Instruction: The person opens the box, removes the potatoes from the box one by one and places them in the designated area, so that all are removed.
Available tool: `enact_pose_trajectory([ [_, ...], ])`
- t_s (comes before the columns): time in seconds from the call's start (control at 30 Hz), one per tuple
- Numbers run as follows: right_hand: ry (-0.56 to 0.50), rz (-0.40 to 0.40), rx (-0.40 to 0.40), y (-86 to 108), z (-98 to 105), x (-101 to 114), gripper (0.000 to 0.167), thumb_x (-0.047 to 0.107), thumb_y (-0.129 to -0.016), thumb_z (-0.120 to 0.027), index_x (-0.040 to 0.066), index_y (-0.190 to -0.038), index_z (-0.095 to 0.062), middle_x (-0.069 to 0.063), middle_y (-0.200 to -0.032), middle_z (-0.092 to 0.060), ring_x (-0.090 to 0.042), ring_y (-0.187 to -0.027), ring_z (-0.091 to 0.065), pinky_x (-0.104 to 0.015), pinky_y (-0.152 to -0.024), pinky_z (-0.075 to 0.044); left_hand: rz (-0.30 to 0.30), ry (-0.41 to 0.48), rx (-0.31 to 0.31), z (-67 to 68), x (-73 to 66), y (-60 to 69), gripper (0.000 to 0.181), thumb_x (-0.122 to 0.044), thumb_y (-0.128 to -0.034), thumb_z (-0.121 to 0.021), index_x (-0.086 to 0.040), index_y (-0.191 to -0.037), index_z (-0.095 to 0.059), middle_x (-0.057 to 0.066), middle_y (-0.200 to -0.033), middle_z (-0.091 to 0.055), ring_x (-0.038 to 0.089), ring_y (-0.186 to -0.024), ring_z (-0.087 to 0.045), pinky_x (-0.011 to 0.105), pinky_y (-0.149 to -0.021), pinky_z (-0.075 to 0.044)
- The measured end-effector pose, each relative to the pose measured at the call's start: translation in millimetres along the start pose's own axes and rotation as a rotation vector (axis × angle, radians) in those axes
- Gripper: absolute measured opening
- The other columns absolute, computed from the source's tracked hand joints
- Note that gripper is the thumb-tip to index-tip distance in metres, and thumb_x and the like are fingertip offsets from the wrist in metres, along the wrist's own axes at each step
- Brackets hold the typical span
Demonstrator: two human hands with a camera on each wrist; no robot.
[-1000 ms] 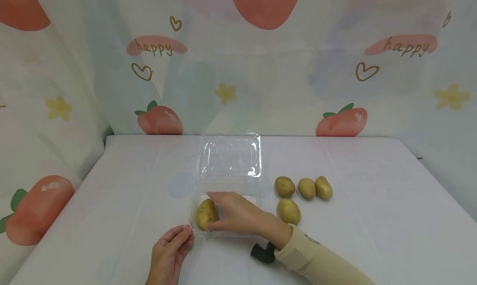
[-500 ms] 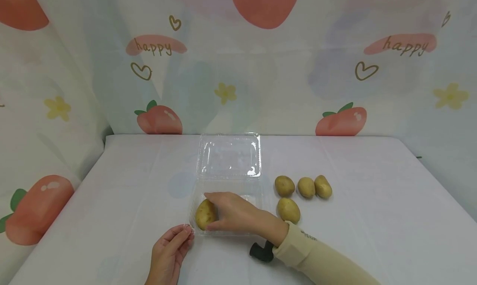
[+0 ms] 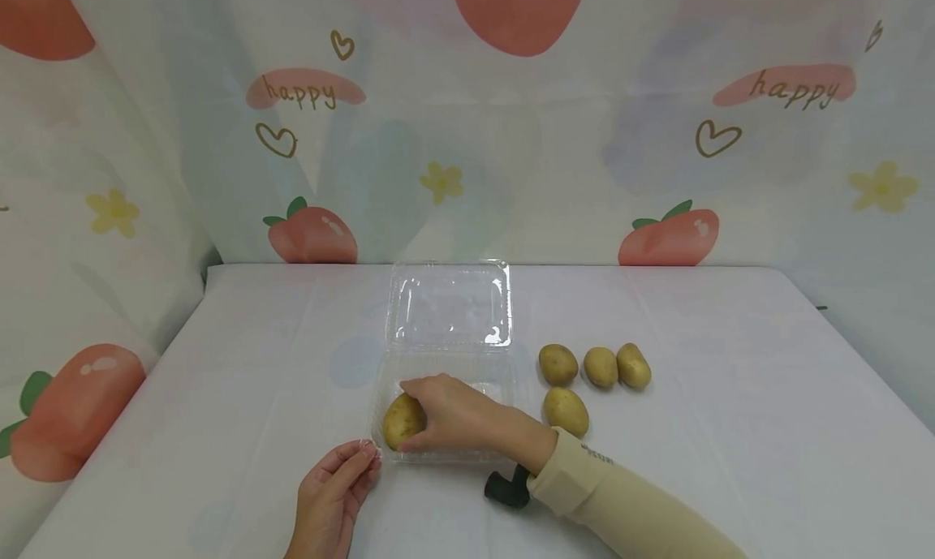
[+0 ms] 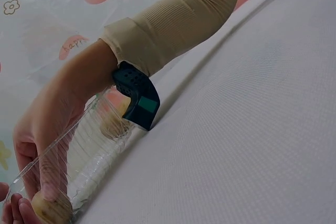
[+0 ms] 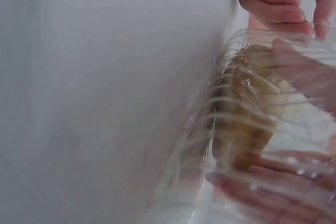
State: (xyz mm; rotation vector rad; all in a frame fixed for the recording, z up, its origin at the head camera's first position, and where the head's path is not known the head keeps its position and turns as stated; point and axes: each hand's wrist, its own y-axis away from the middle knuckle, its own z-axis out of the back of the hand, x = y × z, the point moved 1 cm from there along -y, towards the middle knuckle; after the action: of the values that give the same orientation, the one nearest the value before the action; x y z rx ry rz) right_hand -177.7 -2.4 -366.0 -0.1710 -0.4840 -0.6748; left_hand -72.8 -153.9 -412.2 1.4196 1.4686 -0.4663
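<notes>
A clear plastic clamshell box (image 3: 475,458) lies with its lid (image 3: 451,306) folded back. One potato (image 3: 402,423) sits at the left end of its base. From above, my right hand (image 3: 463,417) grips this potato, thumb at the near side and fingers at the far side. My left hand (image 3: 332,494) pinches the box's near left corner. Through the transparent wall, the right wrist view shows the potato (image 5: 244,114) between thumb and fingers. In the left wrist view the box's ribbed side (image 4: 97,156) partly covers the right hand (image 4: 52,124).
Right of the box lie several more potatoes: one (image 3: 566,411) nearest, one (image 3: 558,365) behind it, and a touching pair, potato (image 3: 601,368) and potato (image 3: 634,367). A dark wrist mount (image 3: 507,489) hangs under the right sleeve. A patterned cloth backdrop stands behind the table.
My right hand and forearm have shifted very slightly to the left, the thumb moving in closer along the potato. The left hand and the box have stayed put.
</notes>
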Motion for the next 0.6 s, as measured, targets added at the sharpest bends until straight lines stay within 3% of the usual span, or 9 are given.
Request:
enact_pose_trajectory([
  [0.2, -0.089, 0.028, 0.023, -3.7, 1.0, -3.5, 0.045, 0.027, -0.070, -0.080, 0.003, -0.102, -0.060, 0.008, -0.080, -0.055, -0.004, -0.070, -0.050, -0.014, -0.061, -0.042, 0.004, -0.003, -0.005, -0.4, -0.4, 0.2, 0.004, -0.004, -0.0857, -0.062, -0.005, -0.089, -0.061, 0.001, -0.087, -0.062, 0.011, -0.082, -0.061, 0.022, -0.077, -0.050],
  [0.6, -0.087, 0.022, 0.019, -5.7, 1.7, -7.9, 0.051, 0.027, -0.066, -0.079, 0.001, -0.106, -0.061, 0.009, -0.078, -0.055, -0.004, -0.068, -0.050, -0.014, -0.061, -0.042, 0.010, -0.027, -0.012, -0.2, 0.3, -0.4, 0.004, -0.004, -0.0860, -0.062, -0.005, -0.089, -0.060, 0.001, -0.088, -0.062, 0.011, -0.082, -0.061, 0.022, -0.077, -0.050],
])
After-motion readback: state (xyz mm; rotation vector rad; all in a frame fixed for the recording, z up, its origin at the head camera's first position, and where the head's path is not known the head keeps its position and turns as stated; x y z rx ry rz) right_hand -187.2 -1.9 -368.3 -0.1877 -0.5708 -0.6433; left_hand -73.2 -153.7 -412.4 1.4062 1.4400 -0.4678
